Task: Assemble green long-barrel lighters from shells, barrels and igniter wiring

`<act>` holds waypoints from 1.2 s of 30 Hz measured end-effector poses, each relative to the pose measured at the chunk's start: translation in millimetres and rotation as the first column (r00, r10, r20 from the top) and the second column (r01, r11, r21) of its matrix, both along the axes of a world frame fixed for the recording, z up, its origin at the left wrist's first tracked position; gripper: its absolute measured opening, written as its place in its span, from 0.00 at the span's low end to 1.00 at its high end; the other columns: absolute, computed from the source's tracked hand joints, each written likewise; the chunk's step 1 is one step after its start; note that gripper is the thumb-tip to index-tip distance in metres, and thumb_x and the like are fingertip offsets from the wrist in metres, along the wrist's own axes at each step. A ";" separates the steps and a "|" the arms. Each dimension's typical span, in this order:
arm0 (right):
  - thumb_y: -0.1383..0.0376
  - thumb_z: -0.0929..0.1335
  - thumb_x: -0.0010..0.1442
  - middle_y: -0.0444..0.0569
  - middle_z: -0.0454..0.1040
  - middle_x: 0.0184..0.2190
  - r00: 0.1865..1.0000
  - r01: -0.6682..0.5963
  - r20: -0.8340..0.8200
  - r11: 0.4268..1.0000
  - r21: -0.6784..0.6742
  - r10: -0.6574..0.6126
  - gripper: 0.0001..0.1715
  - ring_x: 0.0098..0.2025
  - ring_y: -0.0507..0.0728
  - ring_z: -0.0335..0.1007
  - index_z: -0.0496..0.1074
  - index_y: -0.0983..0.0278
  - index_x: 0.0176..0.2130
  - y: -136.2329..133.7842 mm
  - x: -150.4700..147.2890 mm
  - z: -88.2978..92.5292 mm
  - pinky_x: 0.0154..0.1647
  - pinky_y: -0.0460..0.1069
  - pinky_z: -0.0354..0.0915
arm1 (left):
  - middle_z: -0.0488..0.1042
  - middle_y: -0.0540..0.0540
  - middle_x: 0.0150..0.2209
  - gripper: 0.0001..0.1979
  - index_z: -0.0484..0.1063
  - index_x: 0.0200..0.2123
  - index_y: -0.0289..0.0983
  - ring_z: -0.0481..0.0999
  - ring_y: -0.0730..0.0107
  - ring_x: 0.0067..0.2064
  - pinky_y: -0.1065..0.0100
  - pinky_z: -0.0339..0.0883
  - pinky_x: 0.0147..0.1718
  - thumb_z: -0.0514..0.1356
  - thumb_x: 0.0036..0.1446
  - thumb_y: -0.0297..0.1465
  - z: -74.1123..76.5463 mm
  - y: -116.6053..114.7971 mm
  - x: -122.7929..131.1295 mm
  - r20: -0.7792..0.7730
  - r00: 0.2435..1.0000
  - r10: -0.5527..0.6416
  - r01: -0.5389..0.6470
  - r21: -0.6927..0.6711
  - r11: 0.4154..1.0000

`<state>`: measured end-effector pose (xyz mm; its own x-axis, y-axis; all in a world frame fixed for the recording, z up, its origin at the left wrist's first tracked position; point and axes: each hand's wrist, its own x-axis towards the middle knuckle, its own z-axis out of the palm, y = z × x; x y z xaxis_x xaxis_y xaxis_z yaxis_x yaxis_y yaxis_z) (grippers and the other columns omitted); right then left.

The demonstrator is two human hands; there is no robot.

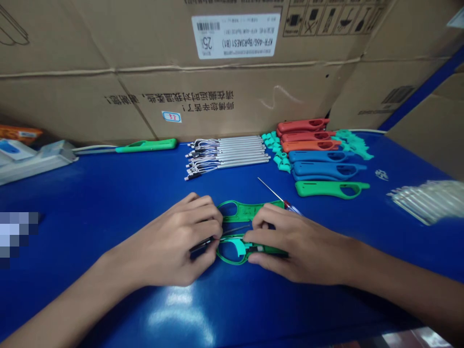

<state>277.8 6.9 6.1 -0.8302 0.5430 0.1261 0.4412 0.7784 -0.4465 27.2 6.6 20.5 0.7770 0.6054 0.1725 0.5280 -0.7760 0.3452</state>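
Two green lighter shell halves lie in front of me, one behind the other. The nearer lighter shell half (232, 261) carries a turquoise trigger (240, 246) and small dark and white parts inside. My right hand (293, 237) grips its right end with curled fingers. My left hand (184, 237) is closed at its looped end around a slim dark tool (201, 245), partly hidden by the fingers; a thin grey tip shows between the halves. The farther shell half (246, 211) lies inside up. Beyond my right hand rests a screwdriver (286, 204) with a red and clear handle.
Silver lighter tubes with wires (239, 152) lie in a row behind. Turquoise caps (281, 157), coloured shells (319, 169) and turquoise triggers (353, 142) sit at back right. Clear-wrapped pieces (429, 200) lie far right. A green lighter (147, 145) and white power strip (39, 162) are left.
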 end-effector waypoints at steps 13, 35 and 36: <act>0.62 0.66 0.66 0.51 0.69 0.39 1.000 0.017 -0.009 1.000 0.016 -0.017 0.12 0.43 0.56 0.63 0.77 0.65 0.43 -1.2 0.5 -0.7 0.45 0.51 0.62 | 0.71 0.47 0.33 0.05 0.72 0.33 0.37 0.68 0.63 0.39 0.58 0.59 0.43 0.56 0.58 0.26 1.4 0.9 -1.0 -0.026 1.000 0.006 -0.007 -0.030 1.000; 0.61 0.66 0.66 0.50 0.70 0.40 1.000 0.021 0.018 1.000 0.000 -0.021 0.12 0.44 0.56 0.64 0.77 0.64 0.43 -0.1 1.4 1.1 0.46 0.51 0.62 | 0.72 0.52 0.28 0.03 0.70 0.28 0.39 0.70 0.70 0.31 0.66 0.61 0.35 0.59 0.52 0.26 21.2 6.7 -13.0 -0.225 0.970 0.092 -0.153 -0.270 0.951; 0.61 0.66 0.66 0.50 0.70 0.40 1.000 0.020 0.020 1.000 0.002 -0.020 0.12 0.44 0.56 0.64 0.77 0.64 0.43 0.0 1.5 1.2 0.46 0.51 0.62 | 0.72 0.51 0.28 0.03 0.70 0.28 0.39 0.69 0.70 0.31 0.66 0.61 0.35 0.59 0.52 0.26 21.3 6.5 -12.5 -0.228 0.970 0.089 -0.150 -0.265 0.952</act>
<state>279.3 6.9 7.2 -0.8217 0.5591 0.1103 0.4656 0.7702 -0.4359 14.7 13.1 41.9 0.6960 0.6960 -0.1764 0.6951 -0.5915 0.4086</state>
